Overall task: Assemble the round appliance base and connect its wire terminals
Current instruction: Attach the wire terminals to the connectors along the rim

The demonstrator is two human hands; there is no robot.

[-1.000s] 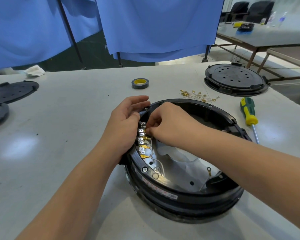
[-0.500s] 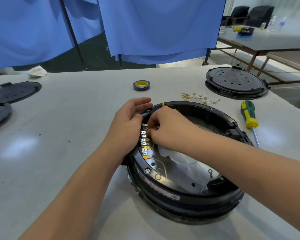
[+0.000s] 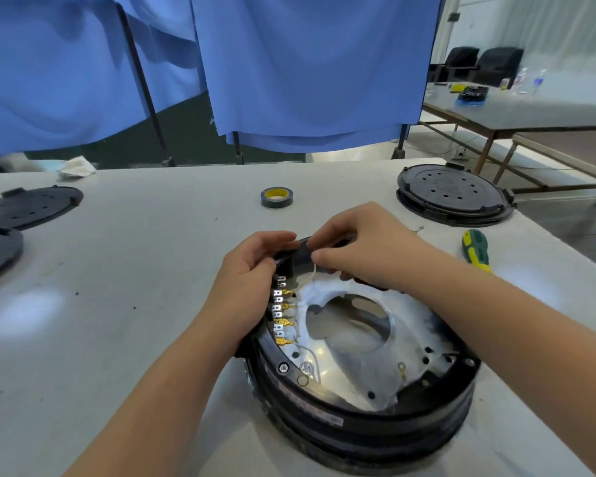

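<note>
Head view: now lifted from the terminal row [image 3: 280,311] to the far rim of the round base [image 3: 365,421], right hand [image 3: 369,249] pinching a thin white wire [image 3: 307,278]; left hand [image 3: 252,270] gripping the rim beside. Likely limp, fragile; best pinching near its terminal.

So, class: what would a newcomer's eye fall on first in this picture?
Probably the round black appliance base near the table's front edge, its shiny metal plate exposed. Both hands meet at its far rim: the left hand beside a row of silver and gold terminals, the right hand pinching a thin white wire.
</note>
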